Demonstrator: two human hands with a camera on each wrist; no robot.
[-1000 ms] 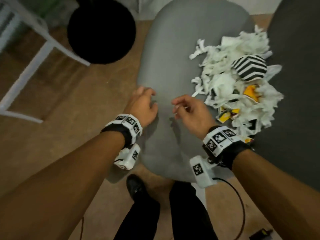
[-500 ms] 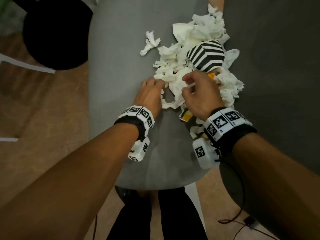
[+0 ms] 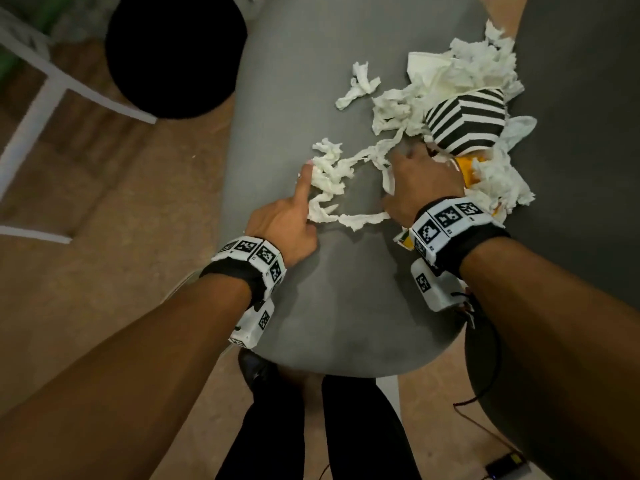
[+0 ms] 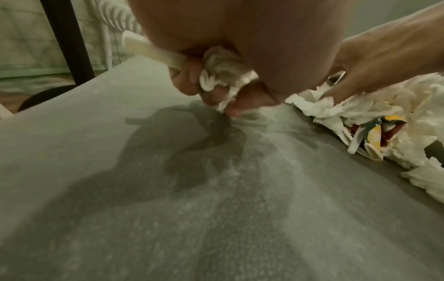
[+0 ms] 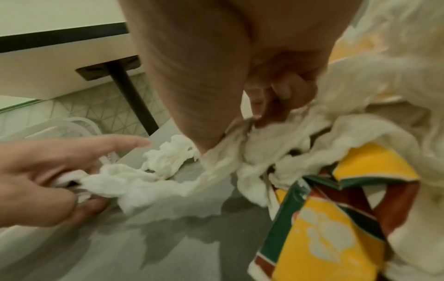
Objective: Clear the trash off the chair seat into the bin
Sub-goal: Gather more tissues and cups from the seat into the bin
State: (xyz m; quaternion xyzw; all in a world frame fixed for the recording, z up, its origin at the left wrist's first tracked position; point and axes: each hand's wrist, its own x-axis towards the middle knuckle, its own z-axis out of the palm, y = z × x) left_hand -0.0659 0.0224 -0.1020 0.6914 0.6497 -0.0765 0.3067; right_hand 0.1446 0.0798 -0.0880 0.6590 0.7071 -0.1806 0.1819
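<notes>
Floor [image 3: 104, 202] is brown wood-look, runs across 7–11 o'clock of head view and shows again btwn the legs at 6. White frame furniture [image 3: 38, 109] w/ slanted legs at 9–10 o'clock. Dark grey upholstered surface [image 3: 581, 168] fills 1–4 o'clock. Black cable [image 3: 491, 375] trails on floor at 5 o'clock, small black device [image 3: 507, 465] near its end. Right wrist view: pale wall [image 5: 60, 13], black metal post [image 5: 134, 98] on a bracket, tiled patterned panel [image 5: 48, 117] below. Light dim, warm; soft shadows.
</notes>
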